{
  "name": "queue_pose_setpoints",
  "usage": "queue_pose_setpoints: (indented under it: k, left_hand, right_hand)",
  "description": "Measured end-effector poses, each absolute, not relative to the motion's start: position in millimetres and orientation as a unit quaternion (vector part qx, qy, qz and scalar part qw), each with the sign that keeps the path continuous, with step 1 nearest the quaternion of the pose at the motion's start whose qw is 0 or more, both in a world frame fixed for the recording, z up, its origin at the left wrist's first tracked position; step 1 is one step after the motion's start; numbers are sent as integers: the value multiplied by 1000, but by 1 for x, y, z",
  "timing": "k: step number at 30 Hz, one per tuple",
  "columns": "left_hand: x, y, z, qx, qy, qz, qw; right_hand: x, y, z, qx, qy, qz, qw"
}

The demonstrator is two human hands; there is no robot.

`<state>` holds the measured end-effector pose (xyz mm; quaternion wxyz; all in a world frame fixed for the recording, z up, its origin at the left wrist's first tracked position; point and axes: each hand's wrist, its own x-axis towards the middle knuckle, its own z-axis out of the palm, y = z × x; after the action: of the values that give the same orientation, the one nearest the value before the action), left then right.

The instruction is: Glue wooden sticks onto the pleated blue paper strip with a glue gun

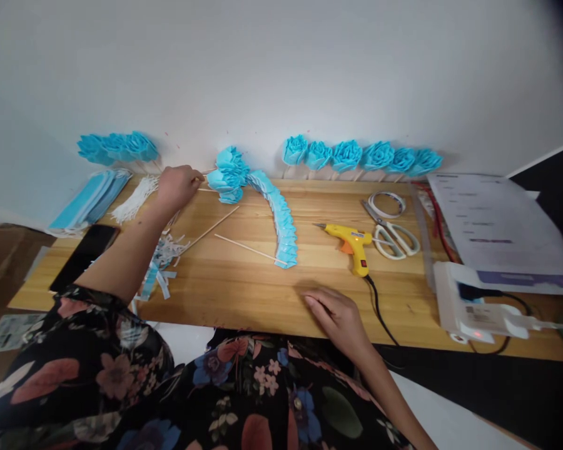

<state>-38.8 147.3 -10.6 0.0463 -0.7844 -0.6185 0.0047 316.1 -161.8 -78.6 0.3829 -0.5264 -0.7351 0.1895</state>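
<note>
My left hand [181,186] is closed at the back of the table, pinching the thin wooden stem of a blue flower. Its head belongs to a cluster of blue flowers [228,175] that look folded from mask fabric. From the cluster a curved strip of pleated blue material [281,219] runs toward me across the tabletop. Two loose wooden sticks lie nearby, one stick [209,233] slanting and another stick [249,249] reaching the strip's near end. My right hand [335,315] rests by the table's front edge, fingers loosely extended and nothing visible in them.
A yellow glue gun [354,242], scissors [389,237] and a tape roll [387,204] lie right. Beyond are a white power strip [464,303] and papers [497,225]. Blue flowers [347,155] line the wall. Left are masks [91,197], a phone [85,256] and scraps [159,265].
</note>
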Motion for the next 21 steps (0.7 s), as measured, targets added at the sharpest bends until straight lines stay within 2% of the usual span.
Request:
queue_pose_setpoints:
  k: [21]
  left_hand:
    - [-40,151,-13,-823,-564,17,57]
  right_hand:
    - [316,-162,-79,-526,-731,189,392]
